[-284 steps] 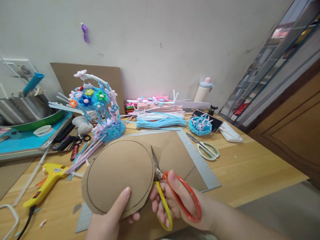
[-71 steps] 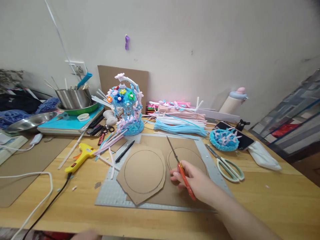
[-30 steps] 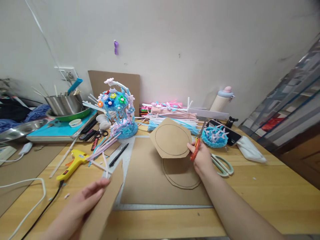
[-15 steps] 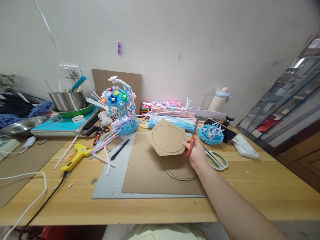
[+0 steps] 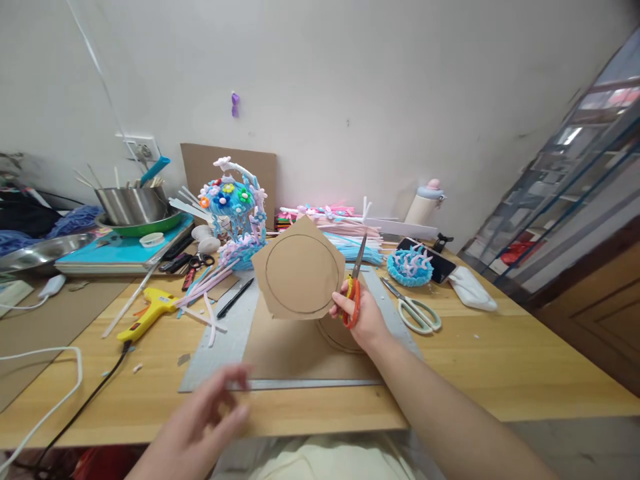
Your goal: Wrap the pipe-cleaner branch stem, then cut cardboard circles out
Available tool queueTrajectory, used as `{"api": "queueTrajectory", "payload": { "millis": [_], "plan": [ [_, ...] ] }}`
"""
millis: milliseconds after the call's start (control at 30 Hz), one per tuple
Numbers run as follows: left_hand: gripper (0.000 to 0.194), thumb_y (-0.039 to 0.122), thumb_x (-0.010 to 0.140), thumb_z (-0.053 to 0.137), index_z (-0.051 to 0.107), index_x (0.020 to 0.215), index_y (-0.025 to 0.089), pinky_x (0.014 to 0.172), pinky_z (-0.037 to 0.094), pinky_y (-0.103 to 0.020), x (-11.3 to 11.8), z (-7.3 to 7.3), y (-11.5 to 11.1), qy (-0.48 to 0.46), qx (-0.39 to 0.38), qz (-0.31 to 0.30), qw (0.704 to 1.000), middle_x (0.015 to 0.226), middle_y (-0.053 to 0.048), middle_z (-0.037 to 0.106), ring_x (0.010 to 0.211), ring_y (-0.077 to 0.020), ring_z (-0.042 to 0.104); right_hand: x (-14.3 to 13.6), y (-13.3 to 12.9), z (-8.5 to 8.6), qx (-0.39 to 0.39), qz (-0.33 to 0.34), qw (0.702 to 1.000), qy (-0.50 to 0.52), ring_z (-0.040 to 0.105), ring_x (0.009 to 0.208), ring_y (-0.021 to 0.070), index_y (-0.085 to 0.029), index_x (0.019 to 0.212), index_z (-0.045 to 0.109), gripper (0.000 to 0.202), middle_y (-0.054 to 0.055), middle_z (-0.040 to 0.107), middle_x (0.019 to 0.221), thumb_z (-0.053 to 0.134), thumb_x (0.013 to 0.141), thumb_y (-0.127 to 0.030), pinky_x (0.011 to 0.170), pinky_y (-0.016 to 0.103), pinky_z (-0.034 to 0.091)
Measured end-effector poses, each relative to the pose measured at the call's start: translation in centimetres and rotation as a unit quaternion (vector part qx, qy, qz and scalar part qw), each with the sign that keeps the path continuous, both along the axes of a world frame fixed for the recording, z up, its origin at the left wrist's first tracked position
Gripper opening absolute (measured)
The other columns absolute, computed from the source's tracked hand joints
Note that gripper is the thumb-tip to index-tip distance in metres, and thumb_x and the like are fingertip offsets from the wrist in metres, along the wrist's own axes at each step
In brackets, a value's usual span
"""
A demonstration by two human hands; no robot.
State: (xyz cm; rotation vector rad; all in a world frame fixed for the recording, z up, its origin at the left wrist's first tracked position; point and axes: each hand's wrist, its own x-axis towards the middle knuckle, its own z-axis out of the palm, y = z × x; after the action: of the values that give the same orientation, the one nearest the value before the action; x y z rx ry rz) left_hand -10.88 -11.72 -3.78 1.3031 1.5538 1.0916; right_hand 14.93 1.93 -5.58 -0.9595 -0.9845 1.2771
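Observation:
My right hand (image 5: 363,315) is closed around red-and-yellow-handled scissors (image 5: 354,293), their blades pointing up and away. Between its fingertips it also pinches the edge of a many-sided cardboard piece (image 5: 303,270) with a circle drawn on it. The piece is held up above a larger cardboard sheet (image 5: 295,353), where part of another drawn outline shows. My left hand (image 5: 215,407), blurred by motion, is at the table's front edge, fingers apart and curved, holding nothing. A grey cutting mat (image 5: 205,367) lies under the sheet.
White-handled scissors (image 5: 420,317) lie at the right, near a blue fuzzy ring-shaped piece (image 5: 411,265) and a phone (image 5: 443,268). To the left are a yellow glue gun (image 5: 150,315) and a black pen (image 5: 235,298). A pipe-cleaner flower decoration (image 5: 235,213) stands behind.
My left hand has come into view from below. My right hand has moved left with the scissors and cardboard piece, which now faces me more squarely.

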Motion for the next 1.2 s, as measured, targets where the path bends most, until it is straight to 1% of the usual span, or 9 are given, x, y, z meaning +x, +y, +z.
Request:
{"api": "queueTrajectory", "payload": {
  "millis": [100, 167, 233, 433, 533, 733, 967, 1100, 1200],
  "plan": [
    [0.051, 0.041, 0.068, 0.065, 0.057, 0.114, 0.020, 0.075, 0.052, -0.032, 5.6, 1.9, 4.5, -0.124, 0.010, -0.039, 0.991, 0.104, -0.010, 0.066, 0.094, -0.0230, 0.062, -0.6, -1.1, 0.6, 0.004, 0.016, 1.000, -0.010, 0.058, 0.046, 0.0118, -0.021, 0.079, 0.042, 0.036, -0.009, 0.053, 0.050, 0.072, 0.064, -0.035, 0.048, 0.022, 0.046],
    [0.054, 0.044, 0.072, 0.062, 0.053, 0.117, 0.016, 0.055, 0.050, -0.028, 8.1, 2.3, 6.7, -0.230, -0.010, -0.022, 0.973, 0.105, -0.013, 0.066, 0.080, -0.0228, 0.066, -0.7, -1.6, 0.9, 0.003, 0.029, 0.999, -0.021, 0.057, 0.047, 0.0122, -0.022, 0.080, 0.042, 0.034, -0.008, 0.053, 0.049, 0.071, 0.067, -0.036, 0.048, 0.022, 0.046],
    [0.051, 0.042, 0.071, 0.065, 0.055, 0.112, 0.013, 0.046, 0.047, -0.025, 9.1, 1.9, 7.8, -0.284, 0.006, 0.048, 0.958, 0.095, -0.012, 0.068, 0.061, -0.0183, 0.065, -0.6, -1.6, 0.9, 0.007, 0.051, 0.998, -0.021, 0.056, 0.049, 0.0123, -0.022, 0.079, 0.042, 0.033, -0.005, 0.054, 0.054, 0.068, 0.070, -0.042, 0.047, 0.022, 0.045],
    [0.048, 0.029, 0.069, 0.071, 0.056, 0.115, 0.027, 0.051, 0.055, -0.023, 7.3, 0.2, 8.4, -0.381, 0.124, 0.186, 0.897, 0.100, 0.002, 0.066, 0.069, -0.0124, 0.062, 0.3, -1.3, 0.0, 0.024, 0.179, 0.983, -0.037, 0.045, 0.060, 0.0107, -0.021, 0.079, 0.047, 0.051, 0.000, 0.047, 0.075, 0.055, 0.066, -0.070, 0.054, 0.024, 0.046],
    [0.053, 0.029, 0.066, 0.073, 0.056, 0.116, 0.029, 0.048, 0.056, -0.022, 6.9, 0.3, 8.4, -0.387, 0.114, 0.208, 0.891, 0.097, 0.004, 0.067, 0.066, -0.0118, 0.063, 0.4, -1.6, -0.3, 0.009, 0.258, 0.963, -0.076, 0.042, 0.059, 0.0096, -0.020, 0.083, 0.046, 0.055, 0.000, 0.046, 0.075, 0.050, 0.068, -0.072, 0.054, 0.023, 0.044],
    [0.059, 0.031, 0.063, 0.075, 0.055, 0.119, 0.026, 0.046, 0.056, -0.025, 7.1, 0.1, 8.1, -0.381, 0.086, 0.209, 0.896, 0.095, 0.000, 0.070, 0.065, -0.0163, 0.065, 0.8, -1.8, -0.9, 0.025, 0.292, 0.944, -0.152, 0.041, 0.057, 0.0090, -0.017, 0.087, 0.047, 0.060, -0.002, 0.041, 0.070, 0.046, 0.070, -0.074, 0.049, 0.020, 0.039],
    [0.063, 0.035, 0.064, 0.074, 0.054, 0.119, 0.014, 0.055, 0.055, -0.030, 6.9, -0.9, 7.4, -0.296, 0.053, 0.159, 0.940, 0.089, -0.007, 0.072, 0.059, -0.0197, 0.065, 1.3, -1.8, -0.7, 0.039, 0.286, 0.946, -0.146, 0.048, 0.078, 0.0143, -0.017, 0.100, 0.048, 0.061, 0.005, 0.048, 0.087, 0.043, 0.074, -0.072, 0.071, 0.030, 0.046],
    [0.060, 0.035, 0.068, 0.071, 0.050, 0.122, 0.019, 0.057, 0.054, -0.029, 6.7, -0.8, 7.4, -0.285, 0.039, 0.126, 0.949, 0.091, -0.004, 0.071, 0.051, -0.0141, 0.061, 0.2, -2.0, -0.2, -0.038, 0.225, 0.965, -0.133, 0.046, 0.049, 0.0088, -0.015, 0.074, 0.048, 0.058, -0.001, 0.045, 0.061, 0.041, 0.074, -0.073, 0.047, 0.024, 0.043],
    [0.058, 0.034, 0.067, 0.072, 0.051, 0.120, 0.023, 0.049, 0.052, -0.027, 6.6, -0.6, 7.4, -0.321, 0.032, 0.133, 0.937, 0.091, -0.002, 0.070, 0.050, -0.0139, 0.060, -0.9, -2.5, -0.2, -0.131, 0.171, 0.970, -0.115, 0.035, 0.031, 0.0056, -0.018, 0.063, 0.042, 0.057, -0.007, 0.037, 0.045, 0.043, 0.072, -0.073, 0.028, 0.018, 0.030]
  ]
}}
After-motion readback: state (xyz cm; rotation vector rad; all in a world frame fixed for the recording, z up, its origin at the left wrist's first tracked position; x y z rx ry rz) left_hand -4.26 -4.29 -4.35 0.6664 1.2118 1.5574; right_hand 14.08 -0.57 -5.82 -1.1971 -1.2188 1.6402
